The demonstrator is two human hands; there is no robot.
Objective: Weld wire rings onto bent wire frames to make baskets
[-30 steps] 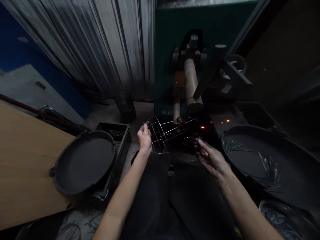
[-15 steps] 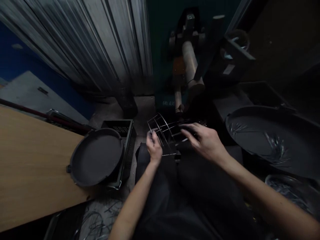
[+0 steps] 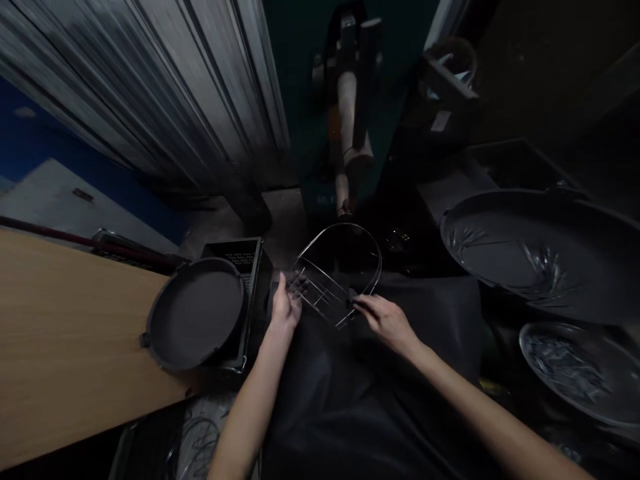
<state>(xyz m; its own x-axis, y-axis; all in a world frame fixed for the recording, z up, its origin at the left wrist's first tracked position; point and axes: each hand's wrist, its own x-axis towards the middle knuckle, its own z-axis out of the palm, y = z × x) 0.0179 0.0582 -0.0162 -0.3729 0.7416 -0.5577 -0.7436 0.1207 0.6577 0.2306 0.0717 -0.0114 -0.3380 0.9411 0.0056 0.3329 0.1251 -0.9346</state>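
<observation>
A thin wire basket [image 3: 320, 288] with a grid bottom and a large curved loop is held over my lap, in front of the dark apron. My right hand [image 3: 387, 320] pinches its right side near the lower corner; the fingertips look dark. At the left edge of the wire, my left hand [image 3: 287, 300] has its thumb up and its blackened fingers stretched out, palm towards the basket. Whether those fingers touch the wire I cannot tell in the dim light.
To the left, a round black tray [image 3: 197, 313] rests on a dark plastic crate [image 3: 254, 267]. On the right are a large dark tray [image 3: 595, 253] with thin wire pieces and a bowl [image 3: 623, 380] of small metal parts. A machine [image 3: 345, 100] stands ahead.
The wire basket has turned so its curved loop now stands up and shows wide. My left hand has loosened and its fingers have spread; my right hand has moved down onto the basket's side.
</observation>
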